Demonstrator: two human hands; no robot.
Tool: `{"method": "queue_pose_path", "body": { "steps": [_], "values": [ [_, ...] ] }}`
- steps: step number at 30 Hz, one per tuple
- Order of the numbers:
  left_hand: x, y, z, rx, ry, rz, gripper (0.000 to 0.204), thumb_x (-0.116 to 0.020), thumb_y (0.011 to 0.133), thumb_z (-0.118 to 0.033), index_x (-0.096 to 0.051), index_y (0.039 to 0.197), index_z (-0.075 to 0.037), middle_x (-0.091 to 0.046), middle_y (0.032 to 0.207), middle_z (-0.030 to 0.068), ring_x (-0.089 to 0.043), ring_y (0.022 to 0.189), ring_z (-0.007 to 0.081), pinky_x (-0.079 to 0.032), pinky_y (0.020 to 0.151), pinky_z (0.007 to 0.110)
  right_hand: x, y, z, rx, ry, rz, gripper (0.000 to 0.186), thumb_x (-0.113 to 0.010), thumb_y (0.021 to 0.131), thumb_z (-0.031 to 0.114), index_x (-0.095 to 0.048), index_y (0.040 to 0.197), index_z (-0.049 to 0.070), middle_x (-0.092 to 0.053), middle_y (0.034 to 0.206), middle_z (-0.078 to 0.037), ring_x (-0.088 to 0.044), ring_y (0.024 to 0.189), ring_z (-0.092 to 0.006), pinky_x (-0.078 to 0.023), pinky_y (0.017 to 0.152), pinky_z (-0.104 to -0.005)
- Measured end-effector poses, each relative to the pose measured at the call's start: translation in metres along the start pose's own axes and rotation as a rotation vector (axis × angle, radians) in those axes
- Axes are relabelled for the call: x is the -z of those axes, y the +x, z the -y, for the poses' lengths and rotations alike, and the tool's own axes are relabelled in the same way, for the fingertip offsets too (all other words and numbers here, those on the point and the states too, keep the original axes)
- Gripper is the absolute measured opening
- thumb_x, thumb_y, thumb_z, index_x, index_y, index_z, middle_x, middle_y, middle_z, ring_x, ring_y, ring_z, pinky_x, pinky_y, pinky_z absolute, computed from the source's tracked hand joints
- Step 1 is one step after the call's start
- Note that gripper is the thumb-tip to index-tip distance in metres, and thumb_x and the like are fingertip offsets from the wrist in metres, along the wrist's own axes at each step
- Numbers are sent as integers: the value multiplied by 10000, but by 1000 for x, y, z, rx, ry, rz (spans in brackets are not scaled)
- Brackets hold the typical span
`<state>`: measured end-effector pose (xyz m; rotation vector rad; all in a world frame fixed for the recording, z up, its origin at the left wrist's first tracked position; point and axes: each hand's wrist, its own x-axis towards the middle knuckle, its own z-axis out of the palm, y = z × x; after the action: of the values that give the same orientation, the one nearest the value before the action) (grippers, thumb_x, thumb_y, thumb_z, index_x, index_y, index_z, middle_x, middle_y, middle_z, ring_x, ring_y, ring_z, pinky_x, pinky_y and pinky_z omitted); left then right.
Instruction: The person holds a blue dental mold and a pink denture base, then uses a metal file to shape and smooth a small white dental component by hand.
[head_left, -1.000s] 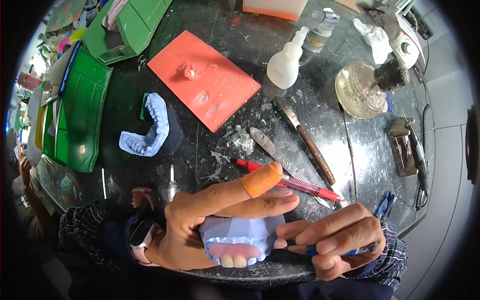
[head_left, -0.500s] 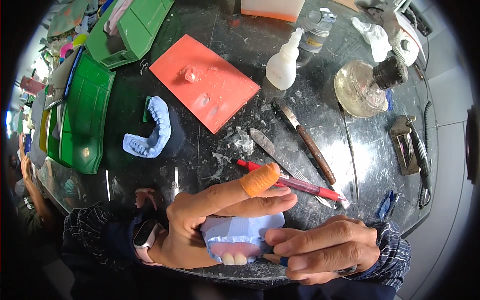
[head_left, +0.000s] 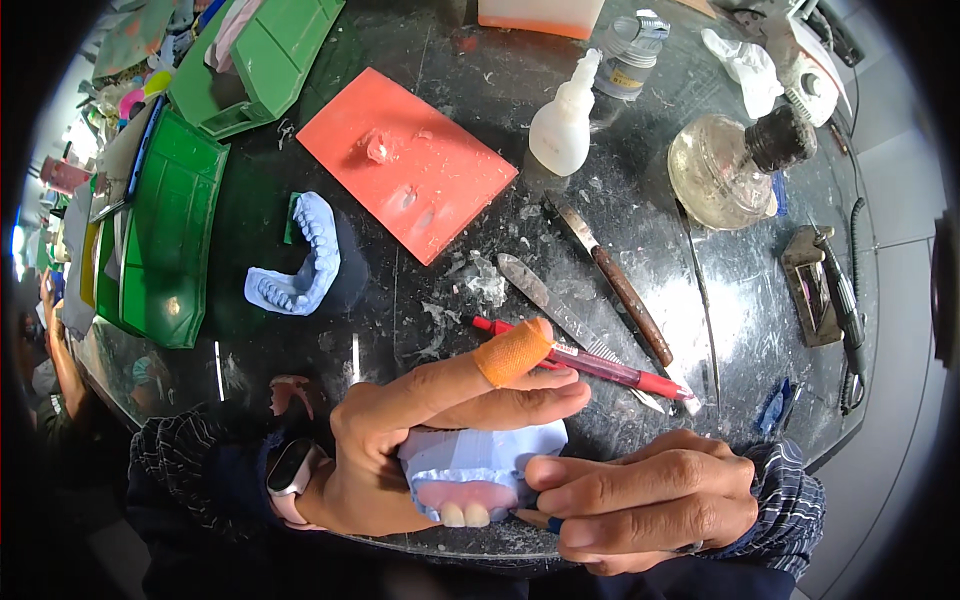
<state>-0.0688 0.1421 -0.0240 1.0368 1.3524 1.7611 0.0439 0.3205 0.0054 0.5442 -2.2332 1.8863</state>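
Note:
My left hand [head_left: 400, 440], orange tape round one fingertip, grips a pale blue dental cast [head_left: 480, 445] near the table's front edge. Pink wax [head_left: 465, 495] covers the cast's front, and two white false teeth [head_left: 465, 514] sit at its lower edge. My right hand [head_left: 650, 500] pinches a blue pencil [head_left: 540, 519]; its bare-wood tip points at the cast beside the teeth. Most of the pencil is hidden by the fingers, and my right fingertips meet the cast's side. Another blue dental cast [head_left: 312, 260], horseshoe-shaped, lies farther left.
Beyond my hands lie a red pen [head_left: 620, 373], a metal blade [head_left: 550, 300], a wooden-handled knife [head_left: 630, 305] and a thin rod [head_left: 703, 300]. Farther back are a pink wax sheet [head_left: 410, 165], a white squeeze bottle [head_left: 562, 130] and a glass burner [head_left: 715, 175]. Green bins [head_left: 170, 240] stand left.
Both hands and the cast have shifted very slightly left. The grips stay the same, with the pencil tip still beside the teeth.

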Motion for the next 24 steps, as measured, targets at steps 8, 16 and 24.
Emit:
{"method": "queue_pose_path", "body": {
  "steps": [8, 16, 24],
  "values": [
    [6, -2, 0, -25, 45, 81, 848, -661, 783, -293, -131, 1373, 8, -566, 1125, 210, -493, 1105, 397, -377, 968, 499, -4, -4, 1, -38, 65, -56, 249, -671, 740, -24, -595, 977, -20, -600, 986, -186, -622, 916, -327, -566, 718, -315],
    [4, 0, -2, 26, -1, 80, 838, -663, 787, -273, -133, 1369, 13, -568, 1123, 209, -495, 1105, 393, -368, 969, 507, -1, -4, 1, -43, 79, -45, 260, -678, 734, -23, -599, 982, -20, -595, 1000, -184, -625, 907, -328, -566, 720, -318],
    [5, 0, -1, -48, 94, 105, 824, -640, 794, -309, -149, 1351, 49, -582, 1078, 231, -514, 1071, 410, -393, 944, 511, -2, -6, 0, -28, 10, -19, 301, -706, 708, -18, -602, 990, -13, -597, 1018, -172, -631, 899, -318, -563, 638, -268]
  ]
}}
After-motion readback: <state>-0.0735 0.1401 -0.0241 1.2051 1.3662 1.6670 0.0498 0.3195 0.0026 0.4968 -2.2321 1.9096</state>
